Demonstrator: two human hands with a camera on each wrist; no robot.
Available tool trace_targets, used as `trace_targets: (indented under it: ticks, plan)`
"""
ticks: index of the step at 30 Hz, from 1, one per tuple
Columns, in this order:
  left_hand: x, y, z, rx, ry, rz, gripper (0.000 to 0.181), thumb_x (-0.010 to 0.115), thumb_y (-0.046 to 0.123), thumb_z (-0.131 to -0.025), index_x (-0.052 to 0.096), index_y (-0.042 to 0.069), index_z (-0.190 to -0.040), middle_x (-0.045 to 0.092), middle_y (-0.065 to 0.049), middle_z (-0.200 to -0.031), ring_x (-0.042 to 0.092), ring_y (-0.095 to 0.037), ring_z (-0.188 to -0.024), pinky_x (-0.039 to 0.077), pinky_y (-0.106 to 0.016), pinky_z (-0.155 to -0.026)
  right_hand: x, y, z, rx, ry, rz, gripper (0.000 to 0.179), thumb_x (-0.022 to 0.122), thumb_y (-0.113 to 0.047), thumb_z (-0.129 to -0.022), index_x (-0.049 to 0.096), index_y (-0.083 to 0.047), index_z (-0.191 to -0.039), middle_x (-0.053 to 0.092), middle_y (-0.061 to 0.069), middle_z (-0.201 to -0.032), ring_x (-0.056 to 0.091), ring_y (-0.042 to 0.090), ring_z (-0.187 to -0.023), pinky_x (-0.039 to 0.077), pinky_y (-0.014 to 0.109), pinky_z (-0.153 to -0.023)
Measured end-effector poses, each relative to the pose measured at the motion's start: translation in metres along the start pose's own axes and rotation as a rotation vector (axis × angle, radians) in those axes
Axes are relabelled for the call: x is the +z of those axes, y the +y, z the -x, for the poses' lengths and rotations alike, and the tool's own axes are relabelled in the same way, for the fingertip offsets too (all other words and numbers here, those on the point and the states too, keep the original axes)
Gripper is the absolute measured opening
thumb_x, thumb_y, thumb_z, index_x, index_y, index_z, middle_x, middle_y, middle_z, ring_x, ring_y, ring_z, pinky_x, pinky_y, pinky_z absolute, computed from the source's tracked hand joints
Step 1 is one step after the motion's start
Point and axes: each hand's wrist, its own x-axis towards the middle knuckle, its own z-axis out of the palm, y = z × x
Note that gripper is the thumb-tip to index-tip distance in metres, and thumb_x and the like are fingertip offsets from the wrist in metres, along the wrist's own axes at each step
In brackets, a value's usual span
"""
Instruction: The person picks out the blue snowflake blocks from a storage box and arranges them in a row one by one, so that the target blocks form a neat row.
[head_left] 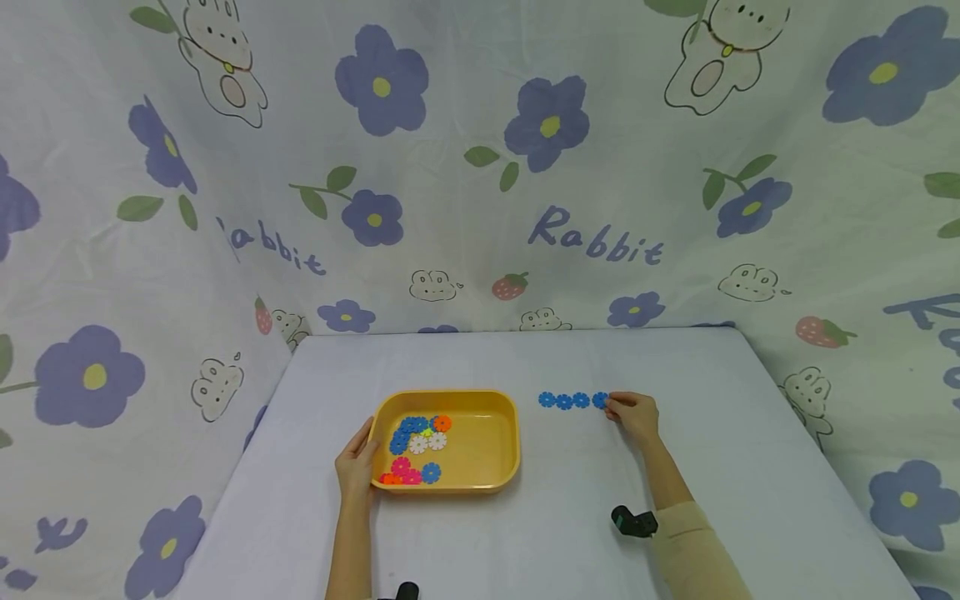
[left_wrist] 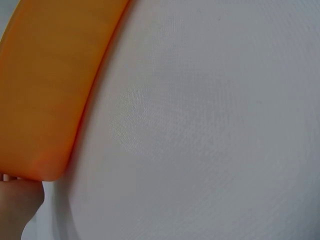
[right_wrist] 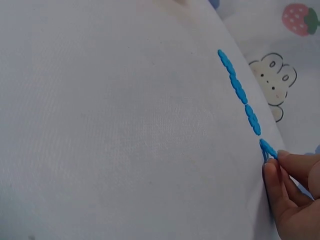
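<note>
My right hand (head_left: 634, 415) pinches a blue flower-shaped disc (head_left: 600, 400) between thumb and fingers at the right end of a row. Three more blue discs (head_left: 564, 402) lie flat on the white table to its left. In the right wrist view the pinched disc (right_wrist: 269, 148) is tilted, with its near edge raised off the cloth. My left hand (head_left: 356, 463) grips the left wall of a yellow tray (head_left: 483, 454), thumb at the rim. Inside the tray, toward its left side, lie blue, white (head_left: 417, 443), pink (head_left: 401, 466), orange (head_left: 442, 423) and yellow-green discs.
A white cloth covers the table (head_left: 555, 542). Patterned fabric (head_left: 465, 192) with flowers and rabbits hangs behind and at both sides. A black wrist camera (head_left: 633, 522) sits by the right sleeve (head_left: 693, 542), and part of another (head_left: 407, 591) shows at the bottom edge.
</note>
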Motion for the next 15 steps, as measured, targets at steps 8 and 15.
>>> trace_targets:
  ticks: [8, 15]
  plan:
    - [0.0003, 0.0006, 0.0013, -0.015, -0.008, -0.016, 0.046, 0.055, 0.000, -0.091, 0.047, -0.001, -0.136, 0.051, -0.002, -0.135, 0.054, 0.004, -0.109, 0.046, -0.014, -0.090, -0.0012, 0.0010, -0.0006, -0.020, -0.041, 0.020, 0.035, 0.062, 0.003, -0.086, 0.055, 0.019, -0.116, 0.065, 0.029, -0.099, 0.067, 0.011, -0.070, 0.057, 0.021, -0.065]
    - [0.0003, 0.0018, 0.0021, -0.013, -0.014, -0.024, 0.046, 0.054, 0.002, -0.092, 0.046, 0.000, -0.137, 0.044, -0.012, -0.141, 0.052, -0.002, -0.116, 0.046, -0.015, -0.090, -0.0015, 0.0010, 0.0008, -0.029, -0.037, 0.060, 0.032, 0.061, 0.001, -0.087, 0.057, 0.018, -0.115, 0.065, 0.026, -0.099, 0.068, 0.012, -0.071, 0.057, 0.019, -0.065]
